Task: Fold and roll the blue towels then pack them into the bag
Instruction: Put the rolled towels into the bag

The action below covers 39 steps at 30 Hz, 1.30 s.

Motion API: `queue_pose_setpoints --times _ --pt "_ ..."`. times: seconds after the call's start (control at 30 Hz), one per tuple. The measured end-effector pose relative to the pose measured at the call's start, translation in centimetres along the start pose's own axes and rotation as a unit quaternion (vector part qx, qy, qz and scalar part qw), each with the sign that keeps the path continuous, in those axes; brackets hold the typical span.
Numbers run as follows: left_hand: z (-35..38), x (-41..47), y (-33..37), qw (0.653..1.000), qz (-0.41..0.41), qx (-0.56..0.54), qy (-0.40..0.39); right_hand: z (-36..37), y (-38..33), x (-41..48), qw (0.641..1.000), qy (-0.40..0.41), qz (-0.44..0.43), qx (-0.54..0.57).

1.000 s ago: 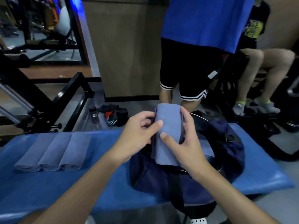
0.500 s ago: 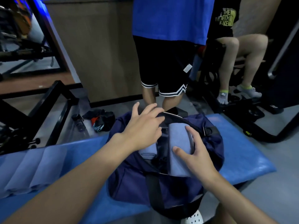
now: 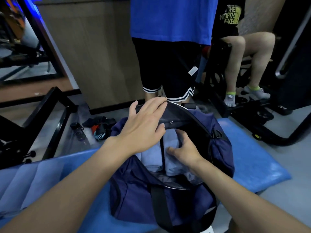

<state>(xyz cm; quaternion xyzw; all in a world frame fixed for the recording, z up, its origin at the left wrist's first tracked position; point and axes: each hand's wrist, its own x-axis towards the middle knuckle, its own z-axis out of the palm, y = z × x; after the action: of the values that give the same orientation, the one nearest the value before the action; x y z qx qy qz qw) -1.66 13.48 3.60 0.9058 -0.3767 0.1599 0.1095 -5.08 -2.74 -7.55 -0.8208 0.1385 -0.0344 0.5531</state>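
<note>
A navy duffel bag (image 3: 133, 199) stands unzipped on the blue bench pad (image 3: 252, 165). Two rolled blue towels lie side by side inside it: one on the left (image 3: 150, 158), one on the right (image 3: 172, 165). My right hand (image 3: 184, 151) is down in the opening, its fingers curled on the right towel. My left hand (image 3: 143, 125) lies with straight fingers on the bag's far flap (image 3: 183, 115), holding it back. More rolled blue towels (image 3: 32, 180) lie on the pad at the left.
A person in a blue shirt and black shorts (image 3: 168, 64) stands just behind the bench. Another person sits at the right (image 3: 249, 52). A black machine frame (image 3: 50, 115) is at the left. A bottle (image 3: 79, 133) and dark clothes (image 3: 101, 128) lie on the floor.
My right hand has pushed the rolled towel from above the bag down into it. My left hand let go of the towel and moved onto the far flap. The view shifted right.
</note>
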Motion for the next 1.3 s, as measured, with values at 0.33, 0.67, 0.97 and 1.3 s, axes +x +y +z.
queue_pose_setpoints --times 0.33,0.67,0.97,1.3 --pt "-0.2 -0.4 -0.8 1.000 0.008 -0.006 0.008 1.2 -0.1 2.4 0.999 0.014 0.030 0.020" --pt "0.2 -0.9 -1.1 1.000 0.011 -0.002 0.008 1.2 0.6 1.2 0.991 -0.013 -0.027 -0.129" --pt "0.7 -1.3 -0.9 1.000 0.012 -0.003 0.004 0.3 2.2 0.5 0.967 -0.092 -0.078 -0.223" --pt "1.5 -1.5 -1.3 1.000 0.014 -0.001 -0.010 -0.3 2.9 0.5 0.952 -0.117 -0.112 -0.260"
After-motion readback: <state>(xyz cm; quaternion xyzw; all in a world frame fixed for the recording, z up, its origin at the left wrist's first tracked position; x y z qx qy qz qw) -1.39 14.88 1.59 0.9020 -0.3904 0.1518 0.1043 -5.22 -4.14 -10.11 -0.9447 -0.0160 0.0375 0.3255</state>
